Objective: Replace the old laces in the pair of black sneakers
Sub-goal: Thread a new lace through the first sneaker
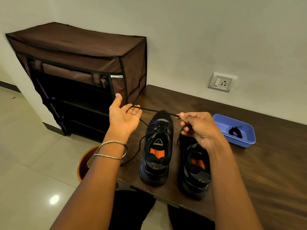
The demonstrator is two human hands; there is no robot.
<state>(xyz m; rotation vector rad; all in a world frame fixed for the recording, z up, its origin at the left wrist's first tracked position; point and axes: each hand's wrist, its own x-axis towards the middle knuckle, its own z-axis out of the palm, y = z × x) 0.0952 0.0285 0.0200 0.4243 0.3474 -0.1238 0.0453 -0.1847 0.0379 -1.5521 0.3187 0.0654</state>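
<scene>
Black lace stretched taut: pinched by right hand, draped over flat, uncurled left hand; may slip off.

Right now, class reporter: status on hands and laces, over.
Left hand open, lace across fingers. Right hand pinching lace. Left sneaker still laced. Nothing blocking.

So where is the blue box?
The blue box sits on the table, right of the two sneakers, below the wall socket.
</scene>
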